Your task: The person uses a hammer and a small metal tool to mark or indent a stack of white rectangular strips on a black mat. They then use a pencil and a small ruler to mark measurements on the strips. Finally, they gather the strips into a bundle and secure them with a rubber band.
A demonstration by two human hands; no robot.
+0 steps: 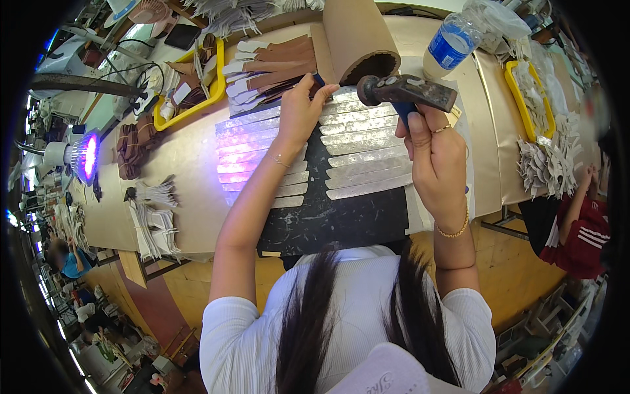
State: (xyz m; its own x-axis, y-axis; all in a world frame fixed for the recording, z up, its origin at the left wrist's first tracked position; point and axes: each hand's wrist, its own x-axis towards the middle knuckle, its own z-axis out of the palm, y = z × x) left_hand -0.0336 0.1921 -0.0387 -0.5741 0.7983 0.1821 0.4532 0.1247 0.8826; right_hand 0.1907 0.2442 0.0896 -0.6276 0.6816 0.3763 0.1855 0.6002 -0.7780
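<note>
My right hand [436, 157] is wrapped round the blue handle of a hammer [420, 94]. Its worn metal head is raised above the right column of pale, shiny strips [357, 139]. A second column of strips [239, 151] lies to the left, lit purple in part. Both columns rest on a black mat [341, 223]. My left hand [302, 108] reaches to the far end of the mat with thumb and fingers closed. A small blue piece shows at its fingertips; what it grips is too small to name. Brown strips with white ends [279, 62] are stacked just beyond.
A rolled tan sheet [357, 36] and a plastic bottle [449, 47] stand at the back. Yellow trays [220, 79] hold scraps on both sides. A glowing lamp [84, 156] is at left, near white strip bundles [154, 226]. A person in red [577, 236] works at right.
</note>
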